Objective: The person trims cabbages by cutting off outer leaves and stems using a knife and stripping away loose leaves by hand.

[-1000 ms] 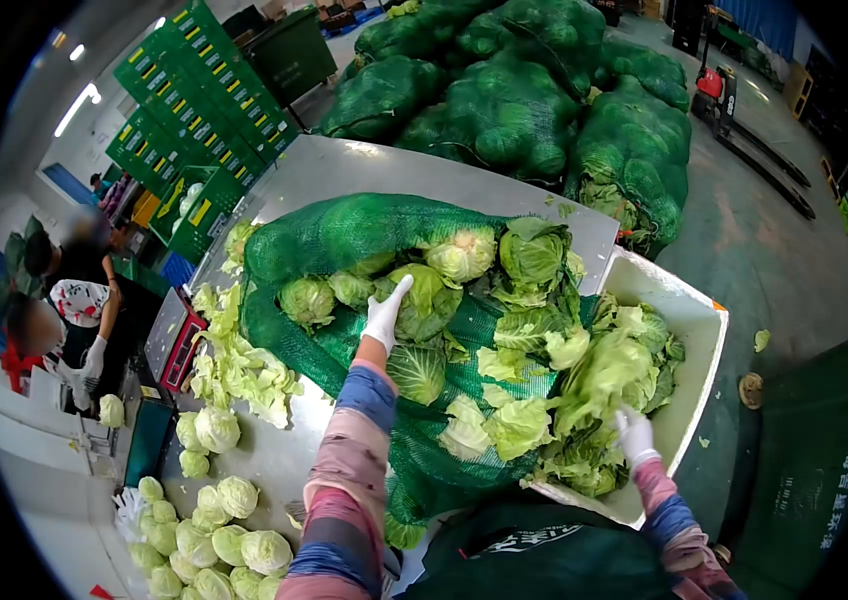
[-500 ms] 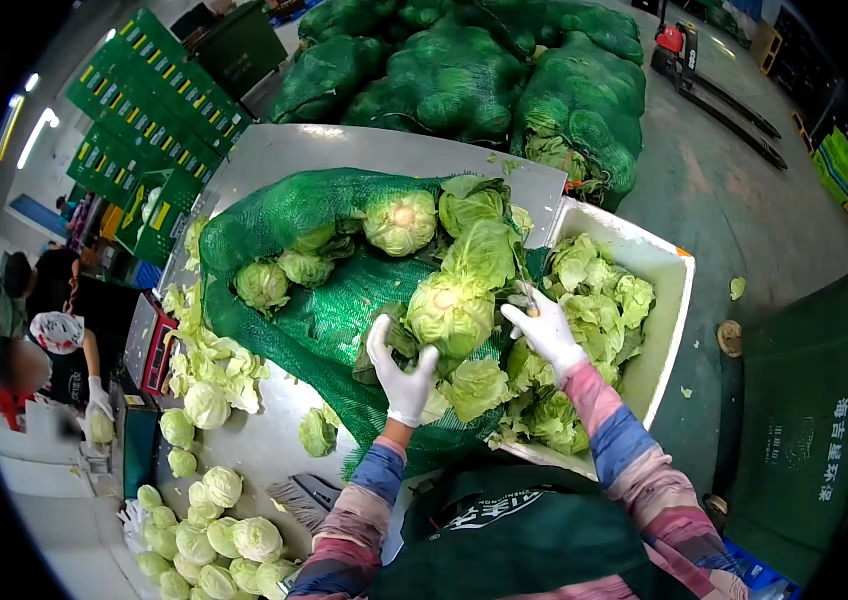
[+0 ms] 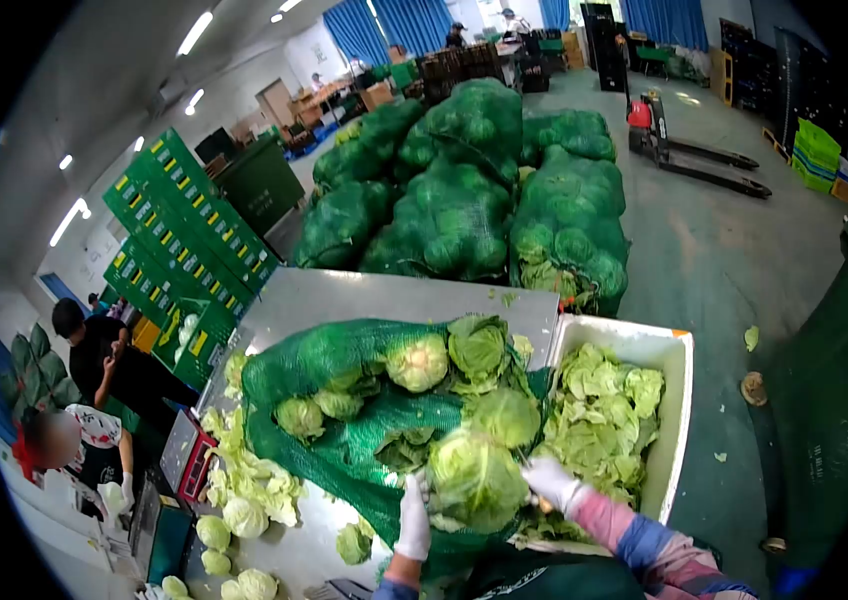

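Observation:
A large green cabbage (image 3: 476, 482) with loose outer leaves sits at the near edge of the table on a green mesh sack (image 3: 339, 470). My left hand (image 3: 414, 518), in a white glove, presses against the cabbage's left side, its fingers partly hidden. At the right side, my gloved right hand (image 3: 552, 484) is closed around a thin knife, mostly hidden, whose blade points up beside the leaves. Just behind lies another cabbage (image 3: 502, 416). More cabbages, including one with its pale stem end showing (image 3: 418, 362), lie in the sack's opening.
A white bin (image 3: 679, 440) of loose leaves (image 3: 599, 430) stands at my right. Trimmed cabbages (image 3: 245, 517) and leaves lie left, near a red-edged scale (image 3: 187, 460). Filled mesh sacks (image 3: 449, 215) stand beyond the table. Two people are at the left; a pallet jack (image 3: 689, 150) stands far right.
The view has tilted up, showing more of the room. The front cabbage has turned, so its cut stem end no longer faces me. My left hand has closed in against its side.

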A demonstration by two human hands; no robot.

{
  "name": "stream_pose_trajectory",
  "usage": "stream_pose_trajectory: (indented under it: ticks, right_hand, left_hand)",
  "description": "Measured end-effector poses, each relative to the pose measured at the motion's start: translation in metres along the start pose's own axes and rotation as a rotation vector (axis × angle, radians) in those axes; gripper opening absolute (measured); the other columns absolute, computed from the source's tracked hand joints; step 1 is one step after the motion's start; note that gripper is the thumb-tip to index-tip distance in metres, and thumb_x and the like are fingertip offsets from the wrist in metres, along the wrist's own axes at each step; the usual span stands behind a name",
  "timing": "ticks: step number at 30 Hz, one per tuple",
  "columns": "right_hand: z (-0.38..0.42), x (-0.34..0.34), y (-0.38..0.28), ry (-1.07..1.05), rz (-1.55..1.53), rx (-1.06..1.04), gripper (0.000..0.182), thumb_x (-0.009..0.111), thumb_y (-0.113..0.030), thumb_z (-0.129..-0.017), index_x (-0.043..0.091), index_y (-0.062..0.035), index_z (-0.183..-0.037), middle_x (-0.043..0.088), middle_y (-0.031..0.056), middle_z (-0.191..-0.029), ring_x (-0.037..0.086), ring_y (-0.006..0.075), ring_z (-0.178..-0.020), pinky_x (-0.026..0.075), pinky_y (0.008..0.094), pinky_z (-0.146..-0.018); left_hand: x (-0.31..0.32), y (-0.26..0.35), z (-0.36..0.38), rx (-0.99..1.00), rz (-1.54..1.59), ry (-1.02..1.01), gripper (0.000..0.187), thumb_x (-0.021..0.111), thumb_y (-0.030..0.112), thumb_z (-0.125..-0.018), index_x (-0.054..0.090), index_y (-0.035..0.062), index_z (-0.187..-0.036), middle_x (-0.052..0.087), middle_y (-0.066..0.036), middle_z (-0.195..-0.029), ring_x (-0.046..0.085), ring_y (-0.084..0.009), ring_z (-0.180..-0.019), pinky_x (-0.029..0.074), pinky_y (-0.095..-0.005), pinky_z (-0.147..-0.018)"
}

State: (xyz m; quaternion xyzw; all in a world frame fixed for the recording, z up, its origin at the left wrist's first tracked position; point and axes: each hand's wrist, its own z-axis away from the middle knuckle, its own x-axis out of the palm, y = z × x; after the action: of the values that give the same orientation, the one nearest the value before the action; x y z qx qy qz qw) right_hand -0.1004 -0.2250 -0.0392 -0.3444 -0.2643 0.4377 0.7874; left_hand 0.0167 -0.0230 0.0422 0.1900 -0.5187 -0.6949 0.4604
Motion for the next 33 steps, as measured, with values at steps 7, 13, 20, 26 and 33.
stream_pose_trajectory:
  ticks: [7,13,20,26,33]
  right_hand:
    - [0.041,0.019,0.037,-0.048,-0.418,0.228,0.029,0.072,-0.025,-0.086,0.059,0.0003,-0.085,0.058,0.0122,-0.06,0.049,0.018,-0.039,0.038,0.0302,-0.037]
    - [0.082,0.006,-0.006,0.027,-0.337,0.048,0.028,0.068,-0.016,-0.089,0.059,0.0056,-0.105,0.068,0.0127,-0.087,0.065,0.02,-0.058,0.04,0.0264,-0.038]
    - [0.052,0.02,-0.03,0.217,0.846,-0.698,0.1,0.074,-0.044,-0.077,0.017,-0.0069,-0.151,0.048,0.0184,-0.139,0.065,0.0341,-0.093,0.053,0.0388,-0.078]
    - [-0.004,-0.002,-0.051,0.086,0.945,-0.714,0.078,0.072,-0.045,-0.078,0.041,-0.0142,-0.143,0.062,0.0161,-0.12,0.065,0.0331,-0.099,0.052,0.0384,-0.083]
    - [-0.016,0.006,-0.054,0.165,1.051,-0.875,0.03,0.066,-0.034,-0.084,0.054,-0.0115,-0.099,0.067,0.012,-0.078,0.066,0.0332,-0.068,0.052,0.0433,-0.06]
  left_hand:
    - [-0.015,-0.072,0.002,0.326,-0.63,0.061,0.054,0.054,0.01,-0.092,0.037,-0.0005,-0.143,0.04,-0.022,-0.142,0.036,-0.0326,-0.135,0.03,-0.0353,-0.11]
    - [-0.008,-0.08,-0.025,0.485,-0.834,0.029,0.091,0.075,0.019,-0.075,0.024,0.0063,-0.149,0.026,-0.027,-0.147,0.025,-0.0393,-0.139,0.022,-0.0392,-0.115]
    - [0.027,-0.06,-0.046,0.386,-1.091,0.059,0.103,0.081,0.034,-0.067,0.022,0.0116,-0.148,0.028,-0.034,-0.142,0.027,-0.0509,-0.133,0.021,-0.0529,-0.11]
    - [0.027,-0.051,-0.053,0.472,-1.233,0.01,0.105,0.084,0.05,-0.063,0.03,0.0161,-0.146,0.034,-0.033,-0.138,0.036,-0.0496,-0.128,0.03,-0.053,-0.106]
    - [0.023,-0.049,-0.051,0.421,-1.162,0.027,0.1,0.081,0.056,-0.064,0.038,0.0108,-0.142,0.031,-0.032,-0.142,0.034,-0.0491,-0.13,0.03,-0.0515,-0.108]
